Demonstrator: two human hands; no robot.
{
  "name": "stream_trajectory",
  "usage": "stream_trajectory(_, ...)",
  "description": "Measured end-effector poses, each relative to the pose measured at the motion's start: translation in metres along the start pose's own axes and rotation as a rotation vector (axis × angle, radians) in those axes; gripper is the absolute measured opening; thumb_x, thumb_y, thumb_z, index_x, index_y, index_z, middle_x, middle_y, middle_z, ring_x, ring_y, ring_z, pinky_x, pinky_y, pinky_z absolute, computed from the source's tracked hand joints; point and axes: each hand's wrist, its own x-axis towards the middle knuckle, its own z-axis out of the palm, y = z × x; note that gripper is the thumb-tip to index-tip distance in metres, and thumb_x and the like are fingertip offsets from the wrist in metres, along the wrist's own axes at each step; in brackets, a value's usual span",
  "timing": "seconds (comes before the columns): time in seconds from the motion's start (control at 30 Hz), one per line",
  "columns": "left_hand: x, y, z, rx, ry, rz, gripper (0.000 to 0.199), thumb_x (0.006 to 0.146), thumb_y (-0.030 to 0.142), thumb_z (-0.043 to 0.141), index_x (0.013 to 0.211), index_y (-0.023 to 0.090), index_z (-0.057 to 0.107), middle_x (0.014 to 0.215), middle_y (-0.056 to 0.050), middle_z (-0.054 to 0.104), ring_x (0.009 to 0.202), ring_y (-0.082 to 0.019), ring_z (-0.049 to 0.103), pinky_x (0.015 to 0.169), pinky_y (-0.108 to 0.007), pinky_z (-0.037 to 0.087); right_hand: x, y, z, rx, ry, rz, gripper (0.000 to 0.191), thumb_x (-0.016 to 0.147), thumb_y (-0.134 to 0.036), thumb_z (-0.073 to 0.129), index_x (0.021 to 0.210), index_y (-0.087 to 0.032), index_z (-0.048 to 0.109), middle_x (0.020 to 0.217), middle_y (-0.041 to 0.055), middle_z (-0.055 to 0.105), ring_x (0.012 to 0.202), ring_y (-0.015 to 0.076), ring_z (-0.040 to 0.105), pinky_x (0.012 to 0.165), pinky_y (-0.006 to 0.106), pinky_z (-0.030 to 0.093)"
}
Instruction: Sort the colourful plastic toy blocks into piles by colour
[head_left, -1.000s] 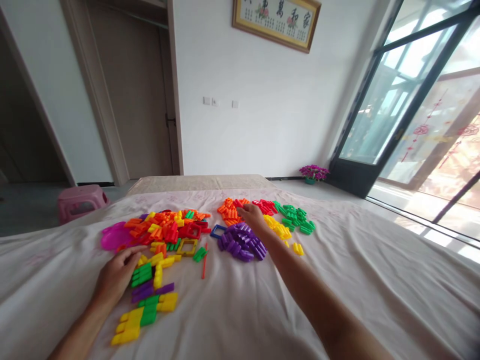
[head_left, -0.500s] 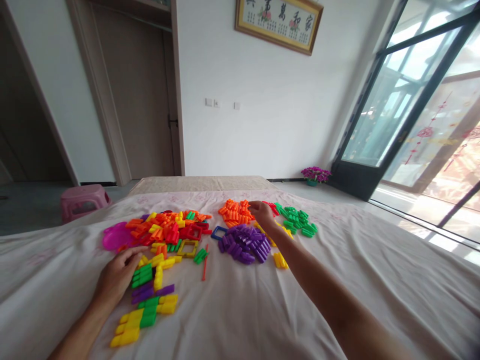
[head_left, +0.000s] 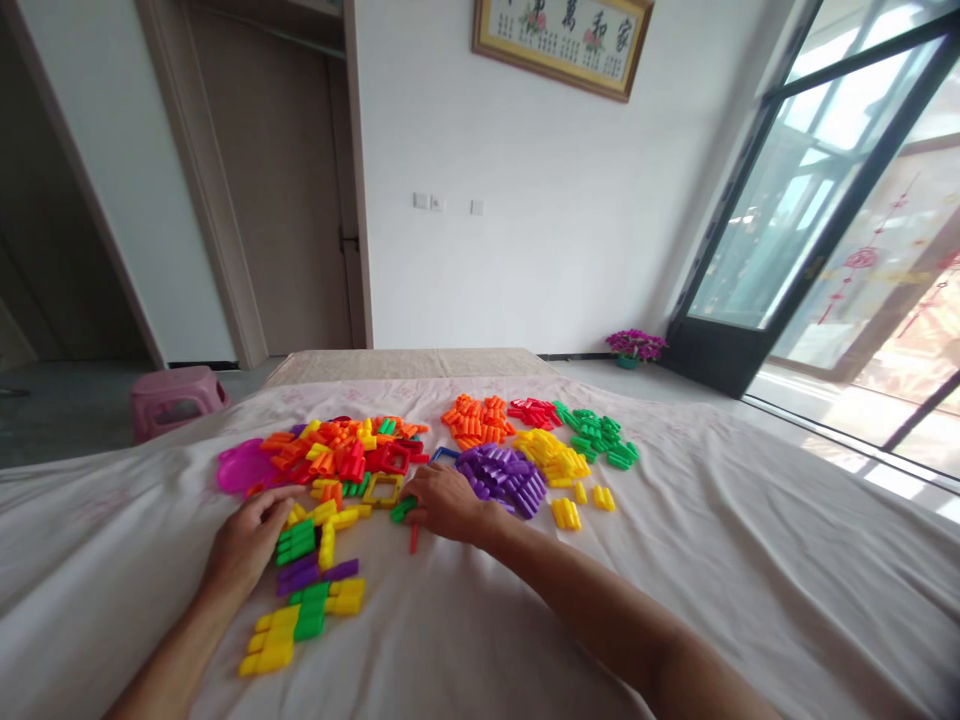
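Near left, the left hand (head_left: 251, 532), loosely curled, sits beside a multicoloured block run (head_left: 297, 542); whether it grips, I cannot tell. Rightward, the small green block (head_left: 403, 510) meets the right hand's (head_left: 444, 500) narrowed fingertips, slanting right-far, much nearer that hand; grip unclear. Beyond, left, mixed blocks (head_left: 339, 446) overlap the magenta dish's (head_left: 235, 468) right side.

Purple pile (head_left: 506, 476), orange pile (head_left: 478, 420), yellow pile (head_left: 551, 455), magenta plate (head_left: 238, 468), pink stool (head_left: 178, 398)
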Motion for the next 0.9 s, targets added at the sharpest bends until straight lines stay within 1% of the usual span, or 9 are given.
stream_trajectory(0.1, 0.0, 0.0, 0.0, 0.008, 0.006, -0.006, 0.042, 0.078, 0.05, 0.054, 0.104, 0.024, 0.075, 0.106, -0.003, 0.077, 0.096, -0.024, 0.069, 0.079, -0.029, 0.053, -0.008, 0.007, -0.006, 0.018, 0.083, 0.015, 0.029, 0.082, -0.037, 0.076, 0.106, -0.023, 0.071, 0.106, 0.0045, 0.068, 0.1, 0.0205, 0.06, 0.08, 0.028, 0.043)
stream_trajectory(0.2, 0.001, -0.001, -0.001, 0.023, -0.011, -0.024, 0.045, 0.079, 0.052, 0.053, 0.106, 0.025, 0.074, 0.105, -0.003, 0.076, 0.093, -0.024, 0.069, 0.075, -0.03, 0.053, -0.027, 0.029, -0.023, 0.051, 0.186, 0.13, 0.027, 0.088, -0.04, 0.069, 0.11, -0.024, 0.07, 0.107, 0.0041, 0.067, 0.094, 0.0179, 0.061, 0.076, 0.026, 0.042)
stream_trajectory(0.37, 0.003, -0.004, 0.0, 0.061, -0.002, -0.005, 0.042, 0.08, 0.05, 0.053, 0.105, 0.026, 0.074, 0.11, -0.004, 0.075, 0.097, -0.025, 0.068, 0.082, -0.032, 0.052, -0.066, 0.099, -0.06, -0.13, 0.357, 0.504, 0.029, 0.096, -0.041, 0.056, 0.111, -0.021, 0.071, 0.11, 0.0089, 0.066, 0.098, 0.0204, 0.062, 0.077, 0.027, 0.042)
stream_trajectory(0.53, 0.002, -0.002, -0.001, 0.059, 0.001, -0.02, 0.041, 0.079, 0.05, 0.053, 0.104, 0.026, 0.074, 0.109, -0.003, 0.075, 0.096, -0.024, 0.068, 0.081, -0.031, 0.052, -0.1, 0.175, -0.091, -0.289, 0.369, 0.909, 0.034, 0.094, -0.046, 0.056, 0.114, -0.021, 0.07, 0.116, 0.0112, 0.065, 0.101, 0.0232, 0.063, 0.076, 0.029, 0.043)
stream_trajectory(0.63, 0.0, 0.002, -0.002, 0.048, -0.016, -0.04, 0.043, 0.079, 0.052, 0.052, 0.106, 0.026, 0.074, 0.105, -0.003, 0.076, 0.091, -0.024, 0.068, 0.073, -0.03, 0.052, -0.116, 0.203, -0.099, -0.318, 0.38, 1.063, 0.04, 0.091, -0.043, 0.059, 0.124, -0.021, 0.066, 0.123, 0.0134, 0.063, 0.108, 0.0257, 0.061, 0.082, 0.031, 0.044)
stream_trajectory(0.7, -0.001, 0.005, -0.002, 0.039, -0.012, -0.042, 0.043, 0.079, 0.051, 0.052, 0.106, 0.025, 0.074, 0.103, -0.003, 0.076, 0.089, -0.023, 0.068, 0.071, -0.029, 0.052, -0.12, 0.208, -0.098, -0.301, 0.421, 1.083, 0.041, 0.09, -0.037, 0.06, 0.128, -0.021, 0.065, 0.125, 0.0137, 0.063, 0.111, 0.0261, 0.06, 0.084, 0.032, 0.044)
stream_trajectory(0.77, -0.002, 0.006, -0.002, 0.026, -0.004, -0.037, 0.043, 0.079, 0.049, 0.053, 0.105, 0.025, 0.075, 0.101, -0.003, 0.076, 0.087, -0.023, 0.068, 0.069, -0.028, 0.052, -0.115, 0.201, -0.093, -0.238, 0.474, 1.041, 0.037, 0.091, -0.031, 0.057, 0.125, -0.022, 0.067, 0.124, 0.0123, 0.064, 0.109, 0.0244, 0.062, 0.084, 0.031, 0.045)
stream_trajectory(0.83, -0.002, 0.008, -0.002, 0.009, 0.005, -0.033, 0.043, 0.078, 0.048, 0.053, 0.105, 0.023, 0.075, 0.097, -0.003, 0.077, 0.084, -0.022, 0.068, 0.067, -0.028, 0.051, -0.101, 0.181, -0.085, -0.154, 0.533, 0.931, 0.032, 0.092, -0.026, 0.054, 0.119, -0.022, 0.07, 0.122, 0.0101, 0.066, 0.104, 0.022, 0.063, 0.083, 0.029, 0.045)
stream_trajectory(0.9, -0.004, 0.01, -0.002, -0.011, 0.01, -0.03, 0.043, 0.078, 0.047, 0.054, 0.106, 0.022, 0.075, 0.094, -0.003, 0.077, 0.081, -0.022, 0.068, 0.065, -0.028, 0.051, -0.081, 0.149, -0.077, -0.062, 0.574, 0.754, 0.029, 0.092, -0.022, 0.052, 0.112, -0.022, 0.073, 0.117, 0.0083, 0.069, 0.101, 0.0201, 0.064, 0.084, 0.028, 0.046)
